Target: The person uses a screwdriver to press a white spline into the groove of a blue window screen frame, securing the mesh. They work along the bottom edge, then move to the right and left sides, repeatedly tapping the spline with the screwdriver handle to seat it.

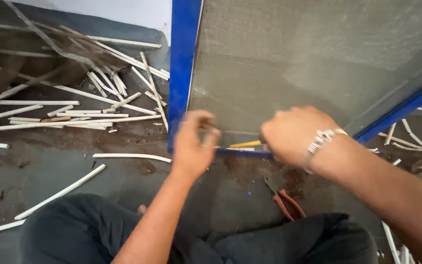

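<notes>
You sit on a dark, stained floor (50, 161), legs in dark trousers folded under the view. Before you stands a blue-framed mesh screen (313, 58), its lower corner resting on the floor just past your hands. Your left hand (194, 144) is at that bottom edge, fingers curled and pinched together right at the mesh by the frame; blur hides whether anything sits between them. Your right hand (294, 133), a metal bracelet at the wrist, is closed in a fist around a yellow-handled tool (245, 144), whose yellow end pokes out toward the left hand and lies along the bottom rail of the frame; its working end is hidden inside the fist. A pair of red-handled pliers (285, 200) lies on the floor just under your right forearm, untouched. Thin pale wooden strips (98, 93) are scattered across the floor to the left, a few more at far right
</notes>
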